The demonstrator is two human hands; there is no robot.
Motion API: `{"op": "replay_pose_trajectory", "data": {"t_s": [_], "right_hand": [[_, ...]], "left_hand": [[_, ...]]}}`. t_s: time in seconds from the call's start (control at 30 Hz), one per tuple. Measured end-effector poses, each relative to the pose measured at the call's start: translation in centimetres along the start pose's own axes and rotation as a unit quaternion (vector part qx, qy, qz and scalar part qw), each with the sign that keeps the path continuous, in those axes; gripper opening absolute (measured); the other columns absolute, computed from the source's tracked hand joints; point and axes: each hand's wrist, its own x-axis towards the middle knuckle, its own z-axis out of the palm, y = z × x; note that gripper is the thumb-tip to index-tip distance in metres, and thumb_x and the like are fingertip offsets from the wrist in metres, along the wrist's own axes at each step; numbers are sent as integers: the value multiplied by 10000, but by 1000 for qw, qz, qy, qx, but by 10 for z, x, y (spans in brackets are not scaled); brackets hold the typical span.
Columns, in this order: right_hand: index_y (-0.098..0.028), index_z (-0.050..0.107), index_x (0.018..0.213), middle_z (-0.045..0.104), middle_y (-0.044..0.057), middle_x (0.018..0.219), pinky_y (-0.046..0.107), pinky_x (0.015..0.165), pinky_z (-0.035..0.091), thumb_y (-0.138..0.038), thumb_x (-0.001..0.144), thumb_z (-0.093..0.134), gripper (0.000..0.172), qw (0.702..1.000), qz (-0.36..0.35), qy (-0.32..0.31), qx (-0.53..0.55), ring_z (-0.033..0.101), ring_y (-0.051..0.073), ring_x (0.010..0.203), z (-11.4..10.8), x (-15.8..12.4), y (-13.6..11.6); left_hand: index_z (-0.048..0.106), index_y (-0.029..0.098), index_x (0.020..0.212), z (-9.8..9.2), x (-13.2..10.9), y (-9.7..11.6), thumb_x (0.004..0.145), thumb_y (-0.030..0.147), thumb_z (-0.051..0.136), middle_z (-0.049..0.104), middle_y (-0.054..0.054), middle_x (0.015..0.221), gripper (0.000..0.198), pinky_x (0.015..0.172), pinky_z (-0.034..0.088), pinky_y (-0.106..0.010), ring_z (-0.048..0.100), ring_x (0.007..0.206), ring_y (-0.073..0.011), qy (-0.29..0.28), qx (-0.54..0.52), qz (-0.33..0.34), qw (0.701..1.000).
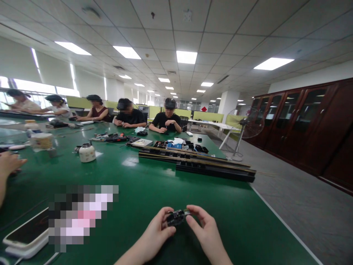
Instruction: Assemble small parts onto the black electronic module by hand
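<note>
Between my two hands, just above the green tabletop, is a small black part with recesses and some shiny bits (pixel 176 218). My left hand (pixel 158 232) closes on its left end, thumb below and fingers above. My right hand (pixel 204 230) pinches the right end, where a thin pale piece (pixel 186 212) sits by the fingertips. I cannot tell whether that pale piece belongs to the black part. Its exact kind is too small to make out.
Long black rails with thin brass-coloured rods (pixel 215 171) lie across the table (pixel 132 206). A white jar (pixel 87 152) and a phone (pixel 27 228) with cables are on the left. Another person's hand (pixel 11 163) is at the left edge. Co-workers sit along the far side.
</note>
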Motion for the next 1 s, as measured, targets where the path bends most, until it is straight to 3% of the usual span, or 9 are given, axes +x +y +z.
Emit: {"op": "replay_pose_trajectory", "data": {"t_s": [0.2, 0.37, 0.57, 0.77, 1.0], "right_hand": [[-175, 635, 950, 639, 113, 1069, 402, 925, 414, -453, 674, 634, 391, 996, 9, -43, 79, 578, 256, 1013, 6, -1, 1], [-245, 671, 888, 623, 70, 1103, 455, 1010, 280, -376, 711, 613, 227, 993, -31, -71, -85, 416, 267, 1184, 5, -2, 2], [-280, 673, 862, 633, 33, 1075, 444, 996, 288, -290, 698, 625, 170, 985, -36, -104, -130, 432, 251, 1153, 2, -1, 5], [-272, 673, 851, 631, 31, 1071, 419, 990, 303, -216, 670, 628, 195, 987, -25, -108, -113, 480, 244, 1112, 2, -4, 1], [-238, 555, 1096, 591, 68, 1152, 397, 946, 367, -349, 713, 603, 401, 994, 37, -98, -10, 502, 241, 1107, 4, -2, 7]], "left_hand": [[472, 213, 949, 1, -1, 2, 626, 98, 598, 611, -24, 958, 366, 740, 397, -287, 558, 911, -184, -6, -1, -2, 1000], [469, 213, 949, 1, -2, 1, 627, 115, 608, 592, -26, 954, 364, 748, 397, -292, 545, 907, -179, -13, -2, -1, 1000], [477, 209, 941, 2, -2, -2, 656, 177, 607, 578, -9, 879, 315, 664, 405, -276, 536, 753, -142, -7, 8, -1, 1000], [480, 207, 940, 2, -2, -1, 655, 250, 642, 582, -18, 876, 331, 657, 408, -280, 528, 716, -137, -6, 15, 4, 1000], [484, 204, 952, -5, 4, -5, 664, 412, 647, 607, -43, 903, 390, 704, 433, -314, 569, 723, -158, 0, -4, 33, 999]]}}
